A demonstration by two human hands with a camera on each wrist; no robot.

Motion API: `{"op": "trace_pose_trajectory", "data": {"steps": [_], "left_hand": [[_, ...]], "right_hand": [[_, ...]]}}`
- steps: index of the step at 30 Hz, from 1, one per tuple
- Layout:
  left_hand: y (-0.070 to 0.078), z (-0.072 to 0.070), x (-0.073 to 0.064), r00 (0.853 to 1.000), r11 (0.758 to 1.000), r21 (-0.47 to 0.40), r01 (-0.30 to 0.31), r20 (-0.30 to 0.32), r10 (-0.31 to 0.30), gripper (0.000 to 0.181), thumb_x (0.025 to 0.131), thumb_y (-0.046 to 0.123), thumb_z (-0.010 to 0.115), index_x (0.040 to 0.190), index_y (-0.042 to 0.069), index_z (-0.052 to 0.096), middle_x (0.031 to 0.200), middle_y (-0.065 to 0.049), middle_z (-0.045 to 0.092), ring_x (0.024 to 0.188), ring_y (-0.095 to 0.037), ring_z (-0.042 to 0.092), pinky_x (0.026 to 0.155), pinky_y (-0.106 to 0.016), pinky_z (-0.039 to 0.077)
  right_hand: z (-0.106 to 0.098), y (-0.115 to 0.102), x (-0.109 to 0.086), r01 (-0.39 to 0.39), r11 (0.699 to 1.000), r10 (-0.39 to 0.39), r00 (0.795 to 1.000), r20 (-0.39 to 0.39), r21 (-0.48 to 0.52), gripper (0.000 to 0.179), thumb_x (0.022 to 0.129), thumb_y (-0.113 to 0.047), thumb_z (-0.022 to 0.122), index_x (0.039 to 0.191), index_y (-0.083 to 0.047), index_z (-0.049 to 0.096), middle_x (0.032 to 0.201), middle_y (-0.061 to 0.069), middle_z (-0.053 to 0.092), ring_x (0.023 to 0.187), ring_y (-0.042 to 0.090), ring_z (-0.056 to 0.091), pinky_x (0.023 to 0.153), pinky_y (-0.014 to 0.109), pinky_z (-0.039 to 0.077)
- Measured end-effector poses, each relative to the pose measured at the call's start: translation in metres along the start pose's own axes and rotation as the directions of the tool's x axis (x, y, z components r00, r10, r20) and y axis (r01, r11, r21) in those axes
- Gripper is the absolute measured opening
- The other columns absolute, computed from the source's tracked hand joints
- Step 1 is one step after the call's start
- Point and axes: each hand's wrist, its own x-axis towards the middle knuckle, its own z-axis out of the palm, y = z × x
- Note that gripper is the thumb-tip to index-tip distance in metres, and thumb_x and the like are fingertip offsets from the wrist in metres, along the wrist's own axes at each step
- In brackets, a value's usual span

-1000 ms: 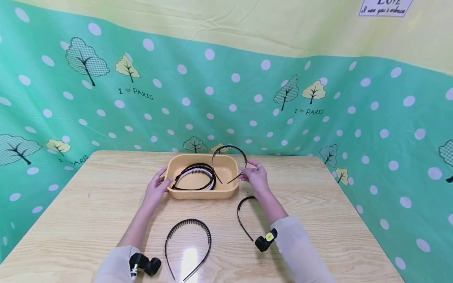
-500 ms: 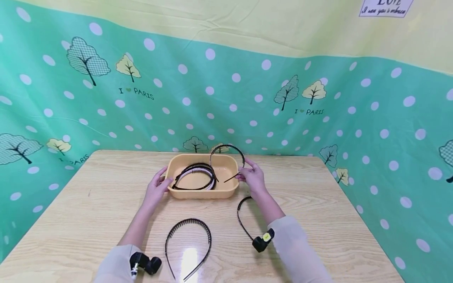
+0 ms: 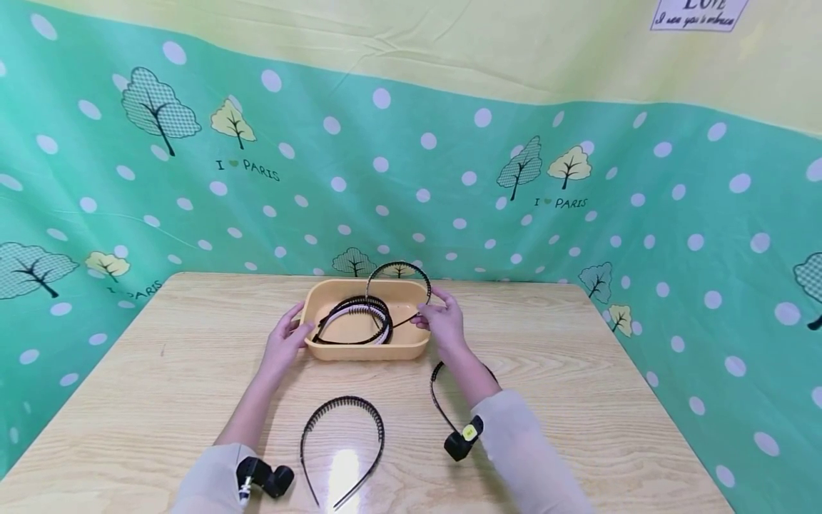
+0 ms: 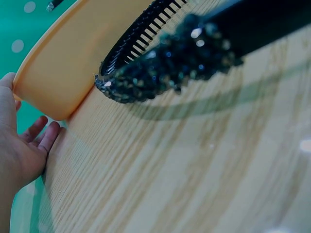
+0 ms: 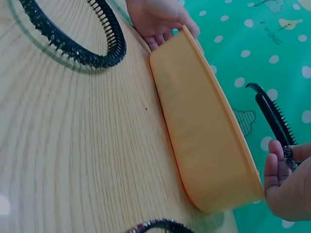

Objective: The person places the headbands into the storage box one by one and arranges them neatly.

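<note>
My left hand (image 3: 285,341) grips the left end of a pale orange plastic bin (image 3: 369,353), thumb over the rim and fingers along the outer wall. Between thumb and fingers my right hand (image 3: 444,325) pinches a black toothed headband (image 3: 398,263), held upright over the bin's right half. Sparkly beads show on this headband (image 5: 274,119) in the right wrist view, right by the fingers. Several headbands lie nested inside the bin, mostly black, with one pale pink headband (image 3: 387,335) among them.
A black beaded headband (image 3: 349,401) lies on the wooden table (image 3: 160,400) in front of the bin. Another black headband (image 3: 433,389) lies beneath my right forearm, partly hidden by it. Behind the table hangs a green dotted curtain (image 3: 411,178).
My right hand has moved left with the headband, from beyond the bin's right rim to over its inside, toward the nested headbands. My left hand has stayed on the bin.
</note>
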Motion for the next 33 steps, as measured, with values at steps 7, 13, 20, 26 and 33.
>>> {"op": "trace_pose_trajectory", "data": {"steps": [7,13,20,26,33], "left_hand": [[0.003,0.0,0.0,1.0,1.0,-0.024,0.017,0.007,-0.017,0.057,0.094,0.027,0.054,0.147,0.024,0.031,0.13,-0.022,0.049,0.092,-0.005,0.056,0.073,-0.016,0.051],[0.017,0.0,-0.008,0.999,0.998,-0.049,0.04,0.018,-0.039,0.058,0.094,0.02,0.053,0.147,0.019,0.03,0.131,-0.024,0.048,0.091,-0.007,0.057,0.072,-0.016,0.051],[0.028,0.001,-0.015,0.999,0.998,-0.037,0.04,0.017,-0.04,0.057,0.095,0.02,0.052,0.147,0.017,0.03,0.131,-0.024,0.047,0.095,-0.009,0.056,0.074,-0.015,0.05],[0.014,0.0,-0.006,0.999,0.998,-0.052,0.043,0.018,-0.043,0.058,0.094,0.021,0.054,0.147,0.021,0.03,0.132,-0.022,0.047,0.094,-0.007,0.056,0.072,-0.016,0.05],[0.0,0.001,0.001,1.0,0.999,-0.03,0.017,0.003,-0.017,0.057,0.095,0.025,0.054,0.147,0.024,0.031,0.131,-0.021,0.049,0.093,-0.005,0.055,0.073,-0.017,0.052]], "right_hand": [[0.012,-0.001,-0.004,-0.01,1.0,0.01,1.0,-0.02,-0.001,0.052,0.087,0.001,0.059,0.135,-0.007,0.041,0.091,0.016,0.059,0.06,0.013,0.062,0.059,0.019,0.054],[0.023,0.0,-0.005,-0.025,1.0,0.025,0.999,-0.033,0.005,0.053,0.086,0.002,0.06,0.135,-0.006,0.041,0.088,0.013,0.06,0.057,0.012,0.062,0.058,0.019,0.054],[0.031,0.0,-0.007,-0.051,0.999,0.05,0.998,-0.041,-0.019,0.054,0.086,0.001,0.06,0.135,-0.009,0.041,0.086,0.009,0.062,0.06,0.013,0.062,0.062,0.022,0.055],[0.036,-0.001,-0.01,-0.076,0.997,0.076,0.997,-0.024,-0.013,0.054,0.086,0.002,0.059,0.135,-0.007,0.04,0.085,0.008,0.058,0.06,0.013,0.061,0.063,0.022,0.055],[0.044,0.001,-0.01,-0.093,0.996,0.093,0.996,-0.016,-0.013,0.053,0.086,0.004,0.059,0.134,-0.005,0.04,0.096,0.018,0.059,0.058,0.013,0.061,0.063,0.024,0.057]]}}
